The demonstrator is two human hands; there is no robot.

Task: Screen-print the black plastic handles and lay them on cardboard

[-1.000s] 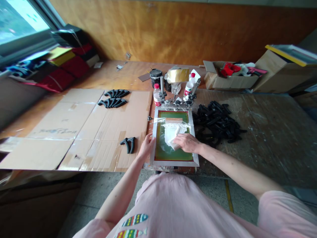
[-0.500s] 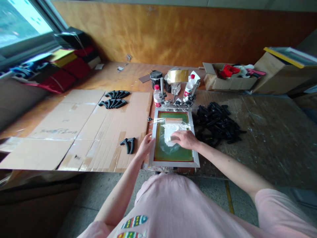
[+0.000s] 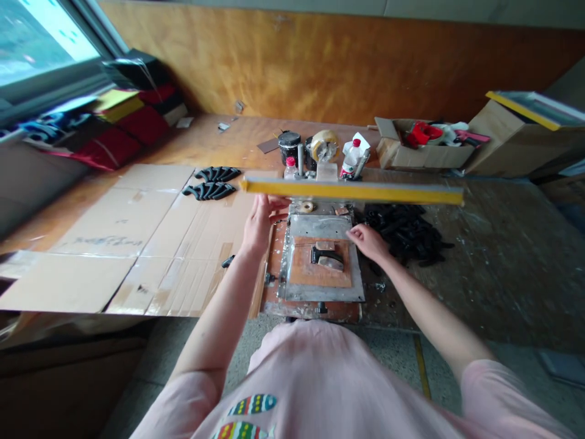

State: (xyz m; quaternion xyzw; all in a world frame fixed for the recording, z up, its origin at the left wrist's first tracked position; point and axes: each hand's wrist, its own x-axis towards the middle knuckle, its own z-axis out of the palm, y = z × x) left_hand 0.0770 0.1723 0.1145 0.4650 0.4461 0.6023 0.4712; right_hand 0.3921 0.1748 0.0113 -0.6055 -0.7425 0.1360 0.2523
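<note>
A screen-printing frame (image 3: 351, 190) is tilted up, so its yellow front edge faces me and its mesh is hidden. My left hand (image 3: 257, 227) is at its left end, fingers curled under the edge and partly hidden by it. Beneath lies a metal base plate (image 3: 315, 225) carrying a brown board (image 3: 301, 271). On that board a curved black plastic handle (image 3: 337, 254) rests over a small block. My right hand (image 3: 369, 242) hovers by the plate's right side, fingertips pinched together; whatever they may hold is too small to make out.
Black handles lie in a heap (image 3: 406, 235) on the right and in two rows (image 3: 210, 191) on flattened cardboard (image 3: 164, 238) at left. Behind the frame stand bottles (image 3: 351, 160), a black tub (image 3: 289, 145) and a tape roll (image 3: 325, 145). An open carton (image 3: 425, 155) sits at back right.
The frame has swung up from lying flat, uncovering the plate and the black handle. My left hand has risen with it. My right hand has moved right, off the white material on the mesh.
</note>
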